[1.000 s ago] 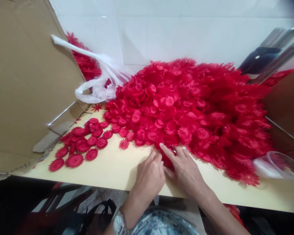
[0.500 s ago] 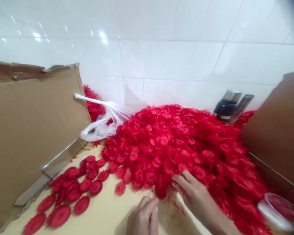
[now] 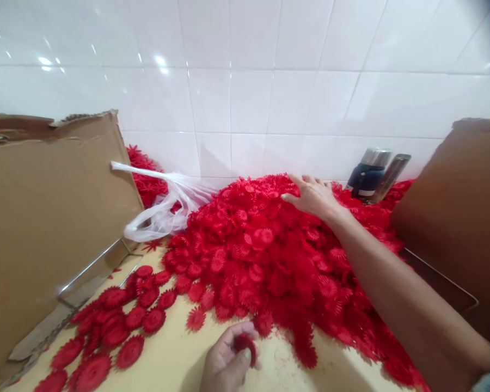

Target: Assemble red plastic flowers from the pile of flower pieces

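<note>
Low in the view, my left hand (image 3: 231,356) is closed around a small red piece (image 3: 245,347) with a dark, soft-looking middle, gripped between thumb and fingers. Farther off, my right hand (image 3: 312,195) reaches over the top of a big heap of red fringed, flower-shaped discs (image 3: 245,256). Its fingers are spread and nothing shows in them; I cannot tell whether they touch the heap. To the left lie thicker, stacked-looking red fringed discs (image 3: 95,370) on the pale yellow tabletop (image 3: 163,359).
Cardboard panels stand at left (image 3: 53,218) and right (image 3: 453,218), with metal wire frames at their feet. A white plastic bag (image 3: 167,209) lies by the left panel. A dark blue flask (image 3: 366,173) leans behind the heap, before a white tiled wall (image 3: 249,98).
My right hand has gone from the near edge of the heap to its top, fingers spreading. More discs have slid onto the table there. My left hand has turned, showing the red piece.
</note>
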Available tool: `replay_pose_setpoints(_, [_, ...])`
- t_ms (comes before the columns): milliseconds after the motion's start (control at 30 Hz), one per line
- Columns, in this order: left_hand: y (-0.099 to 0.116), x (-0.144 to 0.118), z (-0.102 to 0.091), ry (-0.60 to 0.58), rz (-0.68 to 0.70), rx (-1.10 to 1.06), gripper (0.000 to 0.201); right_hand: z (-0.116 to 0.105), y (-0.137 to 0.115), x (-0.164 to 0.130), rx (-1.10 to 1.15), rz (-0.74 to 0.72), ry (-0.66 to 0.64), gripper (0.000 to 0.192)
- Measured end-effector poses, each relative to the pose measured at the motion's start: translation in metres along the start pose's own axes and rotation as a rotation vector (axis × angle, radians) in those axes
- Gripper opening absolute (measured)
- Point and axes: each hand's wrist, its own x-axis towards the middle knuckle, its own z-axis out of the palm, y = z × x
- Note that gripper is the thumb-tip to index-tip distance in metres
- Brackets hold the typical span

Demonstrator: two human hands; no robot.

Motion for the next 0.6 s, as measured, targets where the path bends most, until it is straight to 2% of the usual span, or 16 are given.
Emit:
replay_pose_setpoints(100, [0.011,-0.006,0.007,0.078,-0.034,-0.032,0.016,-0.002,-0.001,-0.009,0.043,-0.005,-0.017,0.050])
replay_pose_setpoints(233, [0.021,-0.010,0.017,0.126,-0.062,-0.064,0.017,-0.017,-0.018,-0.056,0.240,-0.094,0.071,0.037])
replay_pose_setpoints(300, [0.021,-0.012,0.020,0.116,-0.039,-0.062,0.017,-0.023,-0.030,-0.090,0.370,-0.216,0.008,0.033])
replay_pose_setpoints(333, [0.021,-0.012,0.021,0.117,-0.030,-0.061,0.017,-0.024,-0.037,-0.108,0.428,-0.281,-0.063,0.031])
replay_pose_setpoints(433, [0.017,-0.016,0.024,0.116,-0.031,-0.041,0.020,-0.022,-0.052,-0.160,0.535,-0.422,-0.185,0.025])
replay_pose_setpoints(500, [0.015,-0.019,0.026,0.108,-0.043,-0.022,0.022,-0.018,-0.058,-0.186,0.575,-0.462,-0.210,0.023])
replay_pose_setpoints(600, [0.011,-0.022,0.026,0.093,-0.052,0.019,0.027,-0.017,-0.063,-0.210,0.646,-0.428,-0.222,0.021])
